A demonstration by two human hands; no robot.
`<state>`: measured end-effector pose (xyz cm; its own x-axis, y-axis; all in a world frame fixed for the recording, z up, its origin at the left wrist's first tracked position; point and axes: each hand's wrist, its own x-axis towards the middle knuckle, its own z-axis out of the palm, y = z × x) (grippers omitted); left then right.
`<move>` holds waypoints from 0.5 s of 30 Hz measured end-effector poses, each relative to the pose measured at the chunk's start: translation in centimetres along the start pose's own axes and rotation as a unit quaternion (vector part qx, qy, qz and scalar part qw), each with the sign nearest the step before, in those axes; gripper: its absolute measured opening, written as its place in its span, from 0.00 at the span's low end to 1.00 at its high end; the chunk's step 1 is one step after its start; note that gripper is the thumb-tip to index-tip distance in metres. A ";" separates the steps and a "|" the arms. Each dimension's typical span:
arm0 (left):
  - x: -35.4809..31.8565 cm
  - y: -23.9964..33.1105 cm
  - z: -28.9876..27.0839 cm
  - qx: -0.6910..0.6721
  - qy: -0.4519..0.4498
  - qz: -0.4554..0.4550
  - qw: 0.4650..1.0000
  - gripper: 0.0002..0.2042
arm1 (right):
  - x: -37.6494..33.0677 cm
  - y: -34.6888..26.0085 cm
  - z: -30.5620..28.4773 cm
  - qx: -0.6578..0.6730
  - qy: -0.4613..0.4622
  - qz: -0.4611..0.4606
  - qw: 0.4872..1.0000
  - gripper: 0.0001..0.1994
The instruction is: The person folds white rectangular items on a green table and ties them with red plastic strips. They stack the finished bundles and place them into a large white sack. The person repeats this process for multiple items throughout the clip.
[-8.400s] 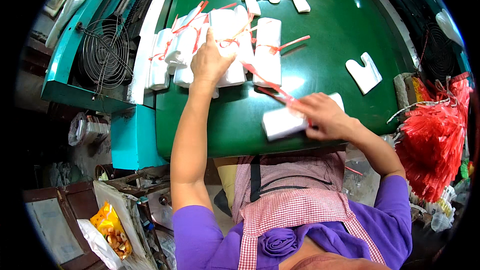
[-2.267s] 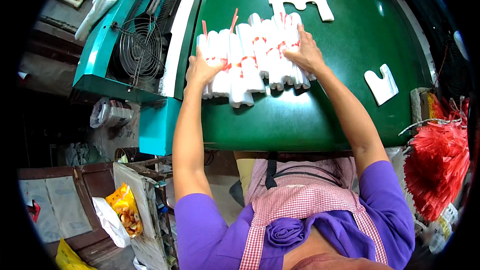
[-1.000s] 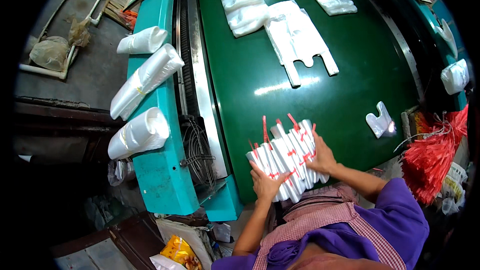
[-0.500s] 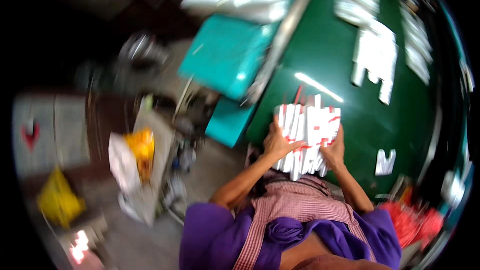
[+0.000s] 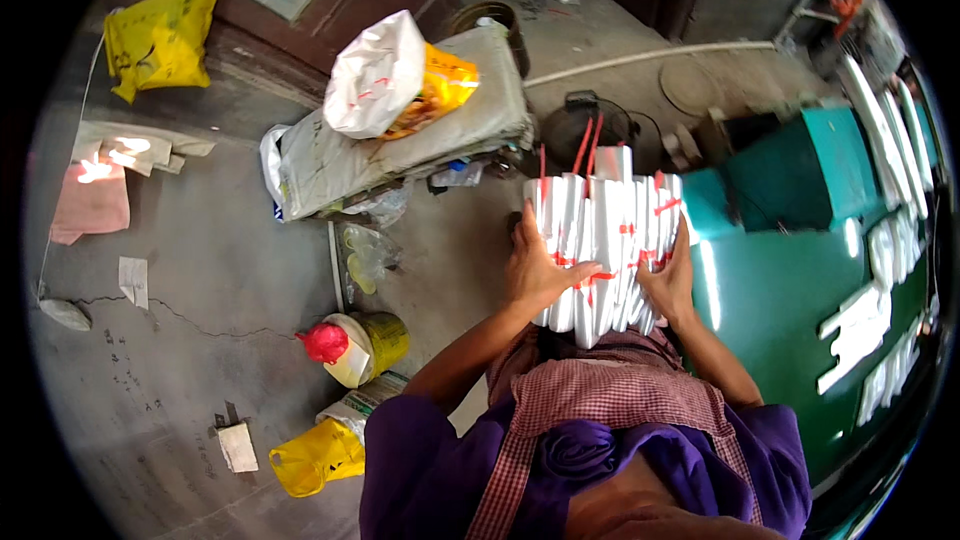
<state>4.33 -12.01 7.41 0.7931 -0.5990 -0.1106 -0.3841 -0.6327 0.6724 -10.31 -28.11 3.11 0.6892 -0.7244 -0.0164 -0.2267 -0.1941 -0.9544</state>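
Fingers (image 5: pixel 523 243) clasping white rolls (image 5: pixel 608 225), printed yellow bag (image 5: pixel 165 40)

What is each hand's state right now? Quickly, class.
Left hand: holding the white bundles from the left, thumb across them.
Right hand: holding the same bundles from the right.

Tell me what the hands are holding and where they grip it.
A row of red-tied white bundles, held by its two ends: the left hand on the left end, the right hand on the right end.
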 end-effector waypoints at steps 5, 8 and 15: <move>-1.2 -0.1 2.2 -0.061 0.130 0.028 0.989 0.63 | 2.9 1.4 -0.5 0.045 -0.050 -0.129 0.989 0.47; 1.4 -1.7 1.8 -0.114 0.185 0.088 0.972 0.60 | 5.7 -0.3 0.6 -0.001 -0.042 -0.145 0.989 0.47; 8.9 -4.7 0.8 -0.197 0.169 0.096 0.961 0.56 | 12.9 -2.2 3.9 -0.154 -0.060 -0.189 0.968 0.49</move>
<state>12.80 -14.74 2.62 0.8599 -0.4494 0.2420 -0.3818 -0.2517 0.8893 1.73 -34.47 3.87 0.8337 -0.4850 0.2640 -0.1250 -0.6316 -0.7652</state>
